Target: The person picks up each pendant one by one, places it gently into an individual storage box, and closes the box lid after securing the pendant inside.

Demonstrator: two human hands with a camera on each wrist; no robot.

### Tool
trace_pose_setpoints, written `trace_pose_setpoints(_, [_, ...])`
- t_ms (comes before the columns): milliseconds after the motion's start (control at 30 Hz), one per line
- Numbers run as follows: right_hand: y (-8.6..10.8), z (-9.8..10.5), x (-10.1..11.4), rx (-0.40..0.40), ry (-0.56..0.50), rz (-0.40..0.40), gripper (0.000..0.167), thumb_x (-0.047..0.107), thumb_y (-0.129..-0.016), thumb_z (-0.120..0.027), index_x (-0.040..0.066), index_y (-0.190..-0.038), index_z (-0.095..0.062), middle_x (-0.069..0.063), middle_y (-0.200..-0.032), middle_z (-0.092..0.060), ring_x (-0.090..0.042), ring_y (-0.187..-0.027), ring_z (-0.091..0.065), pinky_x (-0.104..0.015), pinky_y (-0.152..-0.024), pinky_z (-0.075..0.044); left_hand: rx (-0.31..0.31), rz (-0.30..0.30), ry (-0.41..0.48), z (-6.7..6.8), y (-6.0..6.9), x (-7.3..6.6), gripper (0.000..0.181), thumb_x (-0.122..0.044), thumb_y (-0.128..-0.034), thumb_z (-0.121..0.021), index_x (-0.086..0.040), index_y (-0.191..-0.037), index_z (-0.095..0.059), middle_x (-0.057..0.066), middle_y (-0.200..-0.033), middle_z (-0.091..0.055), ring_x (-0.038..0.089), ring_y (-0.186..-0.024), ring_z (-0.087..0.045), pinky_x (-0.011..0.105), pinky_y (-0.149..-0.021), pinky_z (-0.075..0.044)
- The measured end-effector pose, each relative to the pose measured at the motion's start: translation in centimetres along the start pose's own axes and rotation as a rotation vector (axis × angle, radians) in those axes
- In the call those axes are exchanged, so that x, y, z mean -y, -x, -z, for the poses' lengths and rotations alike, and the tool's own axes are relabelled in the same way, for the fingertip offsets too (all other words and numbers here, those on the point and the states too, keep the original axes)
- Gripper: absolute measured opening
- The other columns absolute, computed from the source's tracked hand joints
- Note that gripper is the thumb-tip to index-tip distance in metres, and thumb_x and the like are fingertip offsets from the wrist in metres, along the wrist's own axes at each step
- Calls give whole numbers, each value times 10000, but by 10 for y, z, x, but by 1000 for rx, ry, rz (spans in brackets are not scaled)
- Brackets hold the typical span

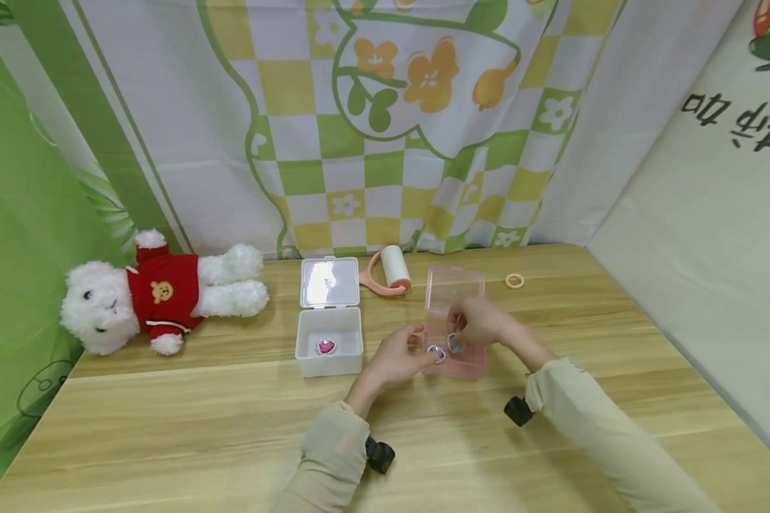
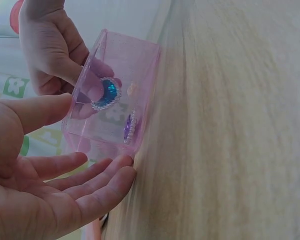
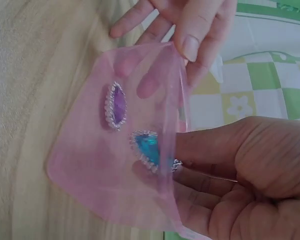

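Wooden bench [image 1: 231, 427], pink box [image 1: 468, 370] standing open on it.
Right grip [image 1: 481, 320] pinches a blue gem [image 3: 147, 145] inside the box, a purple gem [image 3: 118, 103] just beside it; left grip [image 1: 394, 356], fingers loosely extended, touches the box. Left of both grips sits a white box [image 1: 330, 365]; beyond, a roller [image 1: 394, 266].

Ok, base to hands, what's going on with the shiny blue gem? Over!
Right hand pinching blue gem at pink box. Left hand touching box. Purple gem inside. Lid up, not blocking.
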State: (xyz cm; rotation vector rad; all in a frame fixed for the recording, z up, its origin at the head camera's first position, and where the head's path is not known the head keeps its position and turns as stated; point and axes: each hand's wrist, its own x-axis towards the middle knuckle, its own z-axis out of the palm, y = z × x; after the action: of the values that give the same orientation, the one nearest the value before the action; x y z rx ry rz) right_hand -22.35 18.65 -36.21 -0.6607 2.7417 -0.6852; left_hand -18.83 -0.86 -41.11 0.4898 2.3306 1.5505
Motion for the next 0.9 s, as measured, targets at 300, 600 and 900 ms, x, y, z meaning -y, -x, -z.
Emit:
trace_pose_setpoints(300, [-3, -6, 5, 73, 29, -67, 158, -57, -675, -741, 14, -732, -613, -27, -708, -601, -148, -690, -556, -252, -615, -481, -6, -10, -23, 1, 1, -1, 621, -210, -876, -687, 25, -1392, -436, 221, -1283, -561, 319, -1185, -536, 437, -937, -473])
trace_pose_setpoints(600, [-2, -10, 4, 84, 7, -80, 141, -107, -698, -707, -2, -744, -623, -80, -750, -638, -153, -709, -584, -253, -607, -499, -2, -3, -29, 0, 1, 0, 611, -214, -878, -682, 16, -1390, -441, 224, -1274, -567, 323, -1178, -541, 443, -938, -472])
trace_pose_setpoints(900, [-1, -12, 5, 79, -5, -89, 133, -113, -678, -699, -8, -725, -630, -52, -694, -618, -127, -644, -545, -224, -568, -468, -3, -10, -21, 0, 0, 1, 608, -209, -878, -680, 21, -1388, -442, 226, -1273, -567, 320, -1176, -542, 440, -938, -473])
